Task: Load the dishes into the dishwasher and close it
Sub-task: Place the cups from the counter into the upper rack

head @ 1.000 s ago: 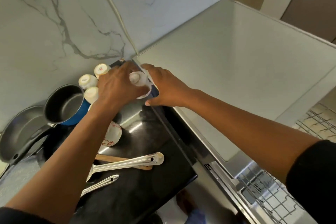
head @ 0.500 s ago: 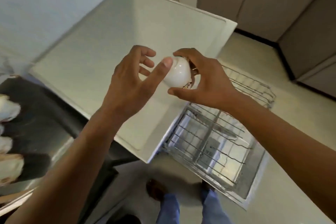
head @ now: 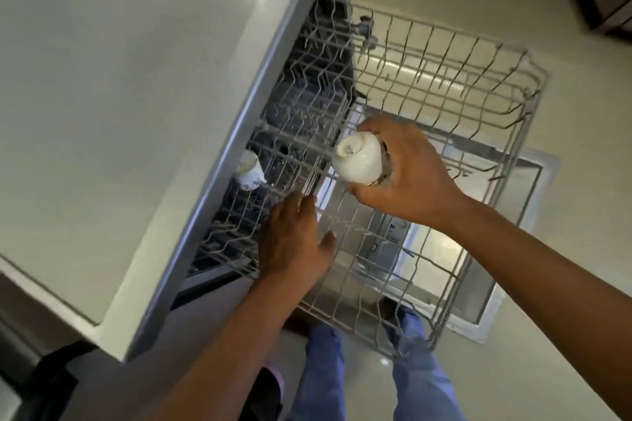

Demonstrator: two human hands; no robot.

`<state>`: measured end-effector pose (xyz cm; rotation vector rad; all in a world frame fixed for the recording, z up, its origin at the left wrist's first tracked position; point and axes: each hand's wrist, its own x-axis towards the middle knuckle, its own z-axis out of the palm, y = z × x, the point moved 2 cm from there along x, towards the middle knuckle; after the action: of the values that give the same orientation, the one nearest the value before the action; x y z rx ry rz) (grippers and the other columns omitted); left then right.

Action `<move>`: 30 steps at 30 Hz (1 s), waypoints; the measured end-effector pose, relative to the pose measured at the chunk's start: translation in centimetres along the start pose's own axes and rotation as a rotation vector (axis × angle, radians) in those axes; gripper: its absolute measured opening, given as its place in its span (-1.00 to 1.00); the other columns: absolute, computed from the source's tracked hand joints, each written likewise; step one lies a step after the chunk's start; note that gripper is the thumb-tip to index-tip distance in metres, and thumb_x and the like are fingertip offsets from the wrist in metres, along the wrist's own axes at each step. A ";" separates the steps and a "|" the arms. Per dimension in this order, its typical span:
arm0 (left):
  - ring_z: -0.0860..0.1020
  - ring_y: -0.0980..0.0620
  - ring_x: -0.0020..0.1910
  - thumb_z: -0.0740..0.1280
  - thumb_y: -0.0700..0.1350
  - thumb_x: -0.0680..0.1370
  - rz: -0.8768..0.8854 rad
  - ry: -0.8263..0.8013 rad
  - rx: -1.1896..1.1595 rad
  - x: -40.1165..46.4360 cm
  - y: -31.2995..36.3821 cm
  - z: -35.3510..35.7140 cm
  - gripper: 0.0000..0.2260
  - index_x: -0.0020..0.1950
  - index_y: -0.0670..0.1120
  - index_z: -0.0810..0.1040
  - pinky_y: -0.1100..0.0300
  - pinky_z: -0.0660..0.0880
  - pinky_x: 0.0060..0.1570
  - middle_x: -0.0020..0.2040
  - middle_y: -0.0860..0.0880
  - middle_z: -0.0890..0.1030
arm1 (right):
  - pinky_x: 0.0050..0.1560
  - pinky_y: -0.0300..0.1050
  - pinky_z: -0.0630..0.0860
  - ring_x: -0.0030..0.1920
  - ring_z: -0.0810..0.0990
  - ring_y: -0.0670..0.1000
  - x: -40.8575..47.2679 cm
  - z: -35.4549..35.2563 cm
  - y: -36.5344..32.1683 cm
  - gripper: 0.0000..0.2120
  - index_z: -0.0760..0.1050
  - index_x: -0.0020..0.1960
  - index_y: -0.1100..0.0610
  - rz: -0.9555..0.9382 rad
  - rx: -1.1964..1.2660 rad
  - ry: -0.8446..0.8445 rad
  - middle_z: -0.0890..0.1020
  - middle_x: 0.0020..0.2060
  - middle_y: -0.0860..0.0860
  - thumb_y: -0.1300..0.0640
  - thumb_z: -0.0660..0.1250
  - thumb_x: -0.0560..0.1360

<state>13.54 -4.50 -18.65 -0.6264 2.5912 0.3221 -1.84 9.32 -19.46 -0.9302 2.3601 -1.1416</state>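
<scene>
Head view. My right hand [head: 407, 174] grasps a white cup [head: 357, 161], fingers above and thumb below, pinching it from the side. The cup is turned so its base faces the camera, with a small printed mark visible on the foot ring. It is held above the upper rack [head: 478, 133], over the part of the rack nearest the dishwasher opening, roughly midway along that edge. Whether the cup touches the rack wires cannot be determined from this angle.

My left hand [head: 294, 239] is relaxed, fingers extended and slightly spread, holding nothing. It lies over the rack near the near-left corner, fingertips pointing toward the opening. Contact with the wires appears likely, but the blur prevents confirmation.

The upper rack is a grey wire basket, pulled out from the dishwasher [head: 260, 85] over the lowered door [head: 513, 284]. A second white cup [head: 248, 170] sits in the rack at its far-left edge, partly beneath the overhang of the countertop [head: 119, 96], well apart from the held cup.

Below the rack, my legs in blue trousers [head: 323, 376] are visible on the pale floor [head: 581, 249].
</scene>
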 end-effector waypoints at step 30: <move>0.46 -0.31 0.41 0.30 0.44 0.49 -0.436 -0.312 0.093 6.5 -8.6 8.7 -0.24 0.45 -0.10 0.47 -0.21 0.40 0.40 0.44 -0.26 0.48 | 0.30 0.18 0.39 0.36 0.37 0.21 5.5 18.2 1.1 -0.09 0.27 0.51 0.06 -0.296 -0.520 -0.155 0.42 0.39 0.13 -0.19 0.51 0.27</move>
<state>15.71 -11.67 -30.34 -0.9946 2.0932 0.1405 4.02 -4.11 -31.55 -1.5202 2.4866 -0.5111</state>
